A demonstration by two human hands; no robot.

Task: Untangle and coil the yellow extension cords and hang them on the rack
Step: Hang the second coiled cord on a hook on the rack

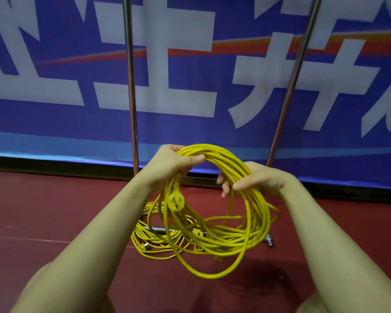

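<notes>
Both the left hand [171,162] and right hand [255,180] curl their fingers around a bright yellow extension cord coil [230,199], its three-pin plug [176,202] dangling. The banner [54,114] behind shows large white characters, cropped and unreadable.

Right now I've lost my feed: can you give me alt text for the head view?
Both hands grip a coil of yellow cord at its top, left hand and right hand, with its plug dangling below the left hand. More yellow cord lies loose on the red floor around the rack's base bar, its two metal poles rising before a blue banner.
</notes>
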